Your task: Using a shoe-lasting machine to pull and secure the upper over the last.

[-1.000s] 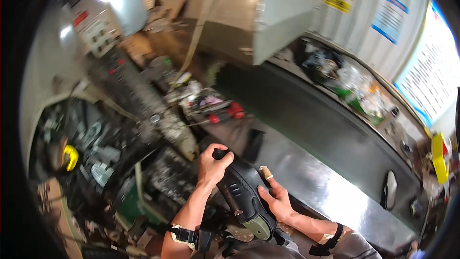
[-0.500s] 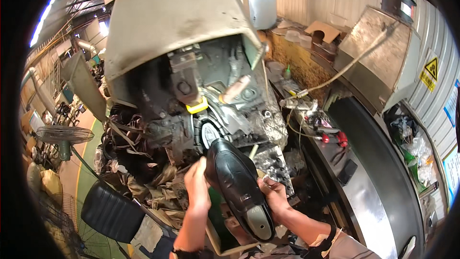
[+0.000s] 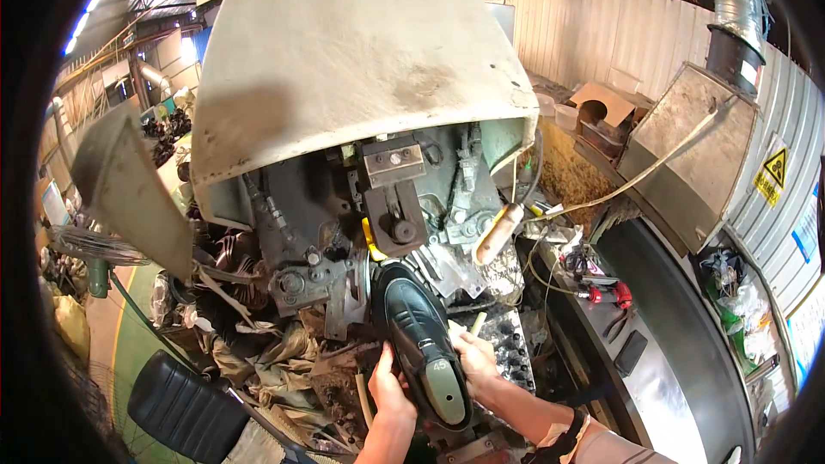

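A black leather shoe (image 3: 412,318) with a grey-green shoe last (image 3: 447,391) inside it points away from me, toe into the machine's clamp area. My left hand (image 3: 391,388) is closed on the left side of its heel half. Against the right side, near the heel, presses my right hand (image 3: 474,363), also closed on it. Just beyond the toe stand the machine's metal pincers and a dark central block (image 3: 395,206). A yellow part (image 3: 373,239) shows at the toe, but whether the toe touches the metal is hard to tell.
The machine's big beige hood (image 3: 369,60) overhangs the work. On my right runs a dark conveyor belt (image 3: 687,318) with a metal edge, where a red tool (image 3: 612,294) and a black phone-like slab (image 3: 632,352) lie. At left are a black padded seat (image 3: 185,408) and crumpled cloth (image 3: 284,352).
The shoe has moved forward to the machine, its toe now among the metal parts. My left hand has shifted back from its front half to the heel side. The view has moved too.
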{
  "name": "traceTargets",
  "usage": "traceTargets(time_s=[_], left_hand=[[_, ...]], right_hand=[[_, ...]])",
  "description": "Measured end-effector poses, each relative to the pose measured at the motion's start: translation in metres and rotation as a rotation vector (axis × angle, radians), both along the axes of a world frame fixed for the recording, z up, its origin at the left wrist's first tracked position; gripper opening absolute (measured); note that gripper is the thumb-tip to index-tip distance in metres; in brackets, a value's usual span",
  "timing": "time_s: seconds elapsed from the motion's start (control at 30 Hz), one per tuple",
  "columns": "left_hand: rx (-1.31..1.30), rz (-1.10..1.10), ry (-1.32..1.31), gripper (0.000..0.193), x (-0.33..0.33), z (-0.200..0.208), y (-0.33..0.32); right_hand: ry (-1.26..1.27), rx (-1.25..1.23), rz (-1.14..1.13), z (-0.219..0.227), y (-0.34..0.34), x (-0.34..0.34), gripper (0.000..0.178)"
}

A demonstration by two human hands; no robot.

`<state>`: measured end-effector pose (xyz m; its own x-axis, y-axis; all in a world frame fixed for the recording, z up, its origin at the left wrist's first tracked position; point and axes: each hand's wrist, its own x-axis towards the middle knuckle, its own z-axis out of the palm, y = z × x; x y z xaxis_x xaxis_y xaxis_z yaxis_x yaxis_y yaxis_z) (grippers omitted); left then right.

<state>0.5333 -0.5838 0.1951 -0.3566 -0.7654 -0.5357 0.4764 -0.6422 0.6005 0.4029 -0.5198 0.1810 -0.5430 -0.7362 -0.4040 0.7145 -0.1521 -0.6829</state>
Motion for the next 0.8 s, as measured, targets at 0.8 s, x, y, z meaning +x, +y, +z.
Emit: traceTargets(time_s=[0.8], left_hand=[[-0.004, 0.179, 0.078, 0.025, -0.021, -0.053, -0.025]], right_hand=[[-0.094, 0.000, -0.047, -0.028, -0.024, -0.008, 0.024]])
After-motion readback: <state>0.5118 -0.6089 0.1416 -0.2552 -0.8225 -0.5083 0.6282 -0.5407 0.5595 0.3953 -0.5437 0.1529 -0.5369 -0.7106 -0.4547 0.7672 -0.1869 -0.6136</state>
